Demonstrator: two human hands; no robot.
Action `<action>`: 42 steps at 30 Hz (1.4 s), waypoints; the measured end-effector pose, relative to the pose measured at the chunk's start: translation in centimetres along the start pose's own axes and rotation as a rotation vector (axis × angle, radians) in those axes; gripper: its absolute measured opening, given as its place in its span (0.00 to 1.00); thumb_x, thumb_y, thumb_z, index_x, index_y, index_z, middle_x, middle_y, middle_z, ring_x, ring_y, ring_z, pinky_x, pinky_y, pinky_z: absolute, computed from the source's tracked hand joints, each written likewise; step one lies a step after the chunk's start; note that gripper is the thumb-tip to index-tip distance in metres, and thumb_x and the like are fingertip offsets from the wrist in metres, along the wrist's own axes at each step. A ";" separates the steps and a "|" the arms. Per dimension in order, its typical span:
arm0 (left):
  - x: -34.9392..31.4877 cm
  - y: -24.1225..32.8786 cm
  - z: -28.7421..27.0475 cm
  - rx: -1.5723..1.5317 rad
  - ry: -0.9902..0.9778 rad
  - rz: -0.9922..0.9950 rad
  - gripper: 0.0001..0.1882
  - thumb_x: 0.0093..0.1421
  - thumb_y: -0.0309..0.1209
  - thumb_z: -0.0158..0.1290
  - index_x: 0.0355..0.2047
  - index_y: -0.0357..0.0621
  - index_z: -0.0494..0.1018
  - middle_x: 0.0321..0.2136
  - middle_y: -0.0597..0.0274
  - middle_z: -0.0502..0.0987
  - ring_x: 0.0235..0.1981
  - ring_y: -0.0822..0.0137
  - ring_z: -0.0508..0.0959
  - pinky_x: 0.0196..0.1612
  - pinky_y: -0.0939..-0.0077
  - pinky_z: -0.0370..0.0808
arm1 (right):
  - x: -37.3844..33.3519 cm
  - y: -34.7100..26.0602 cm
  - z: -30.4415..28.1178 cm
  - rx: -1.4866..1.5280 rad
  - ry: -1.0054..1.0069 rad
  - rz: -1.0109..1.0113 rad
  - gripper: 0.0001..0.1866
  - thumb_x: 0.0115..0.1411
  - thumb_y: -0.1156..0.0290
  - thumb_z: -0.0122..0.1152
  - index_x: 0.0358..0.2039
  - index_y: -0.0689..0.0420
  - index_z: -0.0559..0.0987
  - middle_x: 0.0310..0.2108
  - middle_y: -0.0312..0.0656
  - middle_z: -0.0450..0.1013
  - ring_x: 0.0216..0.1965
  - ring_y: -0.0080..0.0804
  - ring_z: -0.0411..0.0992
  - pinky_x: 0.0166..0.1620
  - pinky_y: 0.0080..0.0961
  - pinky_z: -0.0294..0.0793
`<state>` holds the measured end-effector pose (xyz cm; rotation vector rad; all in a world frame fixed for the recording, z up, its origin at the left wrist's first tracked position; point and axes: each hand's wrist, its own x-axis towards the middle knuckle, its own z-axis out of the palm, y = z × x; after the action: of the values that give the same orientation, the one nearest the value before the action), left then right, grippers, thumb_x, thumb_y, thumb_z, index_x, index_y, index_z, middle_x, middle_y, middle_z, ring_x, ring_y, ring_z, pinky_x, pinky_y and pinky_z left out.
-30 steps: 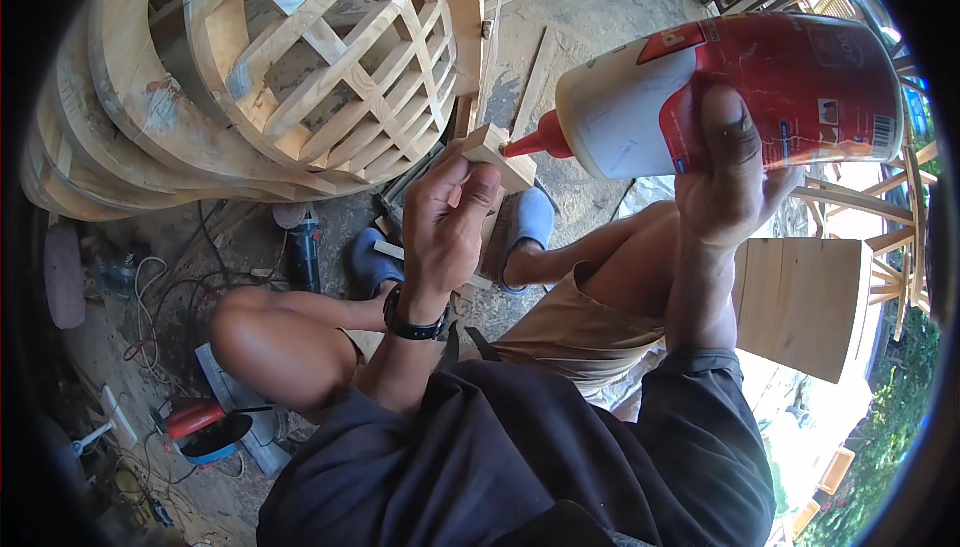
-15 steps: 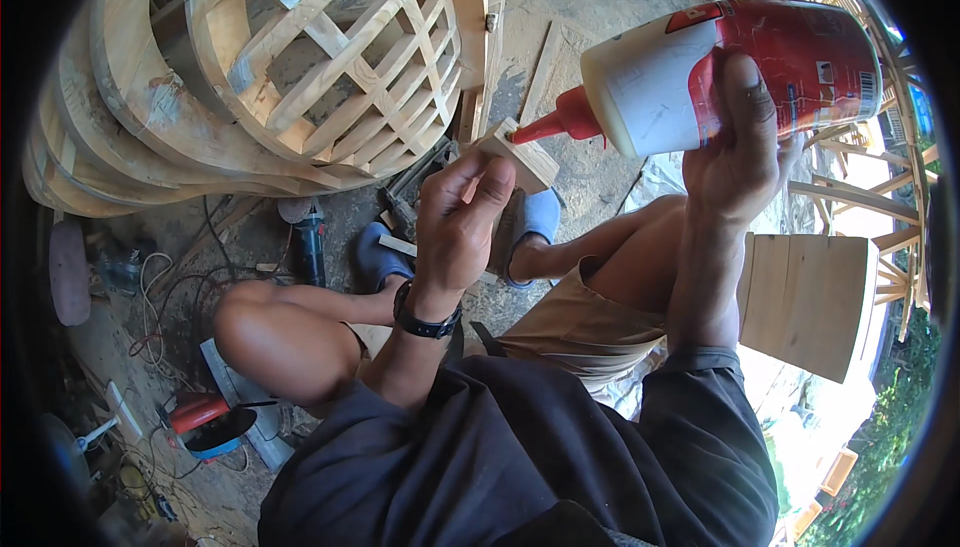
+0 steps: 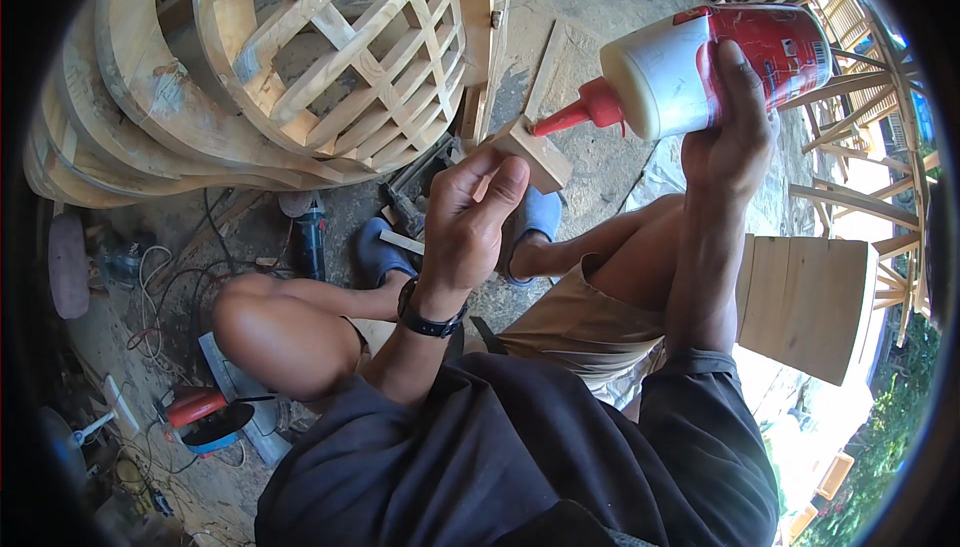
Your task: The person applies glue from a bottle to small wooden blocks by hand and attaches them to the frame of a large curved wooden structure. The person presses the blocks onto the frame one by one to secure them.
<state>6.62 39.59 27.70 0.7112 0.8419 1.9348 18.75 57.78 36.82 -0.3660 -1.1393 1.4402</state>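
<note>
My left hand (image 3: 468,217) pinches a small wooden block (image 3: 540,159) between thumb and fingers, with a dark watch on that wrist. My right hand (image 3: 735,137) is wrapped round a large red and white glue bottle (image 3: 665,72), tipped on its side. The bottle's red nozzle (image 3: 567,117) points left and down, its tip at the upper end of the block. Whether glue is flowing out cannot be made out.
A curved wooden frame with a lattice (image 3: 370,67) stands at the upper left. On the floor lie a power tool (image 3: 310,242), cords and a red tool (image 3: 195,407). A planked wooden piece (image 3: 805,302) is at the right. My feet in blue clogs (image 3: 540,217) are below the block.
The block and my left hand have shifted slightly right. The bottle's base has swung left and the bottle appears more foreshortened, its nozzle tip still at the block.
</note>
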 end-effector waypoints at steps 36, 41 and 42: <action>-0.2 -4.1 1.6 0.133 0.017 -0.134 0.19 0.70 0.40 0.50 0.48 0.35 0.75 0.38 0.64 0.80 0.41 0.76 0.75 0.47 0.80 0.69 | 0.1 -0.5 -0.6 -0.008 0.229 0.207 0.44 0.60 0.27 0.31 0.58 0.52 0.69 0.44 0.60 0.75 0.45 0.63 0.74 0.52 0.65 0.70; -0.5 -5.1 2.0 0.137 0.008 -0.217 0.18 0.70 0.40 0.50 0.47 0.36 0.75 0.34 0.69 0.78 0.34 0.83 0.72 0.32 0.88 0.67 | 0.6 -0.4 -4.3 0.379 -0.019 0.249 0.45 0.58 0.26 0.36 0.55 0.55 0.72 0.43 0.60 0.75 0.45 0.64 0.74 0.51 0.63 0.70; -0.4 -5.3 2.2 0.136 0.020 -0.192 0.18 0.70 0.40 0.50 0.47 0.36 0.75 0.34 0.70 0.77 0.33 0.84 0.71 0.31 0.88 0.66 | 0.6 -0.5 -4.1 0.340 0.013 0.249 0.46 0.58 0.26 0.37 0.55 0.56 0.72 0.43 0.60 0.75 0.46 0.63 0.74 0.52 0.63 0.70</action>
<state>11.04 41.84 24.84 0.6664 1.0239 1.7287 22.05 59.91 35.54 -0.2824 -0.8383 1.8139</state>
